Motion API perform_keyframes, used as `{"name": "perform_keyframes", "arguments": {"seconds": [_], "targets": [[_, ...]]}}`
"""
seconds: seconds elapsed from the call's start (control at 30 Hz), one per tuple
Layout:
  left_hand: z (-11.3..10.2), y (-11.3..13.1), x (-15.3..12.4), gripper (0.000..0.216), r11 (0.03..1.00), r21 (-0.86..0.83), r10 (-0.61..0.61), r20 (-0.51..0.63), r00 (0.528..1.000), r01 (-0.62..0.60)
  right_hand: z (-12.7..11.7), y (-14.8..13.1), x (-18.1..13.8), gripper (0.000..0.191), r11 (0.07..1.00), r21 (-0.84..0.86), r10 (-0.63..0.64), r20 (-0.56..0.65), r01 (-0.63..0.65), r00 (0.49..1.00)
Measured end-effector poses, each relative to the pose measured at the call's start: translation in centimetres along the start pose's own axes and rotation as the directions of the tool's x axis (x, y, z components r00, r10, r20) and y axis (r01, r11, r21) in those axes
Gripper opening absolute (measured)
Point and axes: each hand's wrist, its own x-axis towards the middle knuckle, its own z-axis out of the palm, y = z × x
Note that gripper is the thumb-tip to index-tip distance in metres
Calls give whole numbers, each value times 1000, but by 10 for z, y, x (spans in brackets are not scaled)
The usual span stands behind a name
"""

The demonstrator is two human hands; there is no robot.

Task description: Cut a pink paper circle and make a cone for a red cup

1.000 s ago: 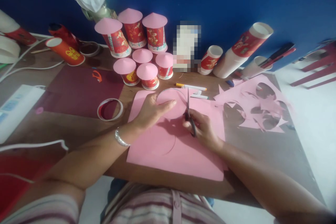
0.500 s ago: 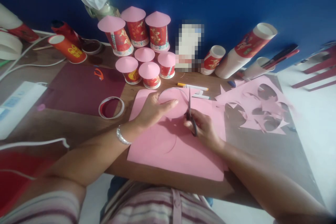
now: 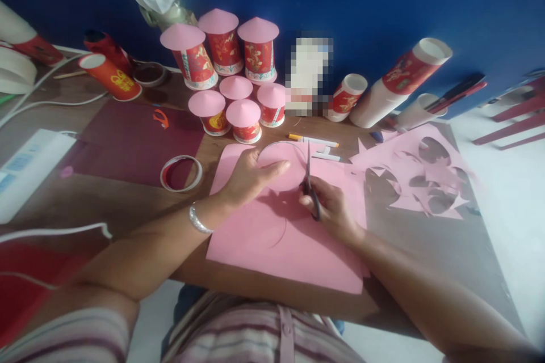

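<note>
My left hand [image 3: 255,173] grips a round piece of pink paper [image 3: 281,159], thumb on top and the other fingers hidden beneath. Along its upper rim runs a dark drawn line. In my right hand [image 3: 330,204] is a pair of scissors [image 3: 312,193], with the blades pointing away from me at the right edge of the round piece. I cannot tell how far apart the blades are. Under both hands lies a large sheet of pink paper [image 3: 255,249] with a curved pencil line on it.
Several red paper cups with pink cone tops [image 3: 242,113] stand behind the sheet. Markers [image 3: 315,140] lie beyond it. Cut pink scraps [image 3: 413,176] with round holes lie at right. A tape roll [image 3: 199,173] rests at left, near a power strip [image 3: 34,173]. Stacked cups [image 3: 398,88] lean at back right.
The view has shifted very slightly. Both hands, the scissors and the round paper keep nearly the same places.
</note>
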Motion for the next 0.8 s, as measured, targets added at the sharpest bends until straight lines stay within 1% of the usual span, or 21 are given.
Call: {"name": "perform_keyframes", "arguments": {"seconds": [0.13,0.33,0.5,0.6,0.8], "targets": [[1,0,0,28,1000,-7,3,-12,1000,-3,0,0,0,54,1000,5,4,8,-4,1000],[0,0,0,22,1000,5,13,-8,1000,-13,0,2,0,55,1000,-2,-6,2,6,1000],[0,1,0,28,1000,-1,12,1,1000,-12,0,2,-1,60,999,-35,-12,4,12,1000],[1,1,-1,28,1000,-19,7,5,1000,-7,0,3,-1,60,999,-50,-17,2,17,1000],[0,1,0,27,1000,9,3,7,1000,-3,0,3,-1,59,1000,-22,-20,4,20,1000]]}}
